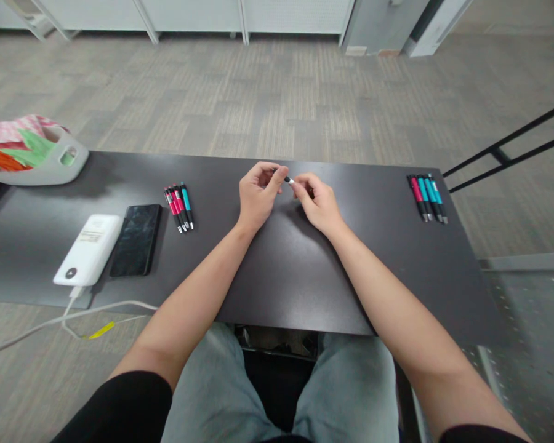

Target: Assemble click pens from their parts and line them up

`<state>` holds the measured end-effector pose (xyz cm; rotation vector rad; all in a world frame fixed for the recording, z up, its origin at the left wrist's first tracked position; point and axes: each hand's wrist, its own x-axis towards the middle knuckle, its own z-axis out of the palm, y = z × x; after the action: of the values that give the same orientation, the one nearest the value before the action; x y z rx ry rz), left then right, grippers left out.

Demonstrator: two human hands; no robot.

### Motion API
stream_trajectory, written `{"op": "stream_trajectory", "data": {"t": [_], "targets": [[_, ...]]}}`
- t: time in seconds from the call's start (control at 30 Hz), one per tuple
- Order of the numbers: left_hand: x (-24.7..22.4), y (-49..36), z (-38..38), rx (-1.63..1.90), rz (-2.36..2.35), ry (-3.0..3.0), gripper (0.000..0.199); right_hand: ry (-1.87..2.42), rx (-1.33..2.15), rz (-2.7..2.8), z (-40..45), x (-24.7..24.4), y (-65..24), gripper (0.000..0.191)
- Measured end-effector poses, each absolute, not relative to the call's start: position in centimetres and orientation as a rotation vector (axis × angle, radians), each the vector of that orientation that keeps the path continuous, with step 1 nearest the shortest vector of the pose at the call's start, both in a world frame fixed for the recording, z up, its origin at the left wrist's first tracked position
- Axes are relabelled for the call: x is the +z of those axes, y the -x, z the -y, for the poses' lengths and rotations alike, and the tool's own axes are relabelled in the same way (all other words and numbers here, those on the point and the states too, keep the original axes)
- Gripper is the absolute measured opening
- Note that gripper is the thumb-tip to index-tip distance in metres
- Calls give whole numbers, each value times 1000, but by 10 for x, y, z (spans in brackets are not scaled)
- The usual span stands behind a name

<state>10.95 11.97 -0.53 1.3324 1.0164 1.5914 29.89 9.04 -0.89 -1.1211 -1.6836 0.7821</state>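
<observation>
Above the middle of the dark table, my left hand [261, 194] is closed on a small black and silver pen part [289, 179], with its thumb and fingers pinched together. My right hand [318, 200] pinches the silver end of the same piece from the right. Fingers cover most of it, so whether it is a whole pen cannot be told. Left of my hands lie several pink pens [176, 208] and a teal pen [187, 206]. Toward the table's right end are several teal pens [431, 198] beside a pink pen [417, 195].
A black phone [137, 240] and a white power bank [88, 249] with a white cable [115, 306] lie on the table [286, 277] at left. A light basket [71, 163] holding colourful items stands at the far left corner. Black metal bars [512, 147] rise beyond the right edge.
</observation>
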Motion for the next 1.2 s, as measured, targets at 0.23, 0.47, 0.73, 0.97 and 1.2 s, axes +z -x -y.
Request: {"op": "stream_trajectory", "data": {"t": [0.23, 0.47, 0.73, 0.97, 1.2], "targets": [[-13, -106, -121, 1605, -979, -1410, 63, 1118, 878, 1716, -91, -10, -300, 65], [-11, -106, -120, 1577, -985, -1408, 62, 1113, 844, 1671, -92, -10, -300, 60], [-2, -108, -117, 1500, -1093, -1352, 56, 1065, 860, 1697, -95, -10, -302, 60], [-9, -103, -123, 1589, -1068, -1348, 60, 1180, 818, 1664, -94, -14, -304, 54], [-3, -99, -129, 1682, -1137, -1278, 69, 1181, 682, 1654, -98, -8, -312, 60]]}}
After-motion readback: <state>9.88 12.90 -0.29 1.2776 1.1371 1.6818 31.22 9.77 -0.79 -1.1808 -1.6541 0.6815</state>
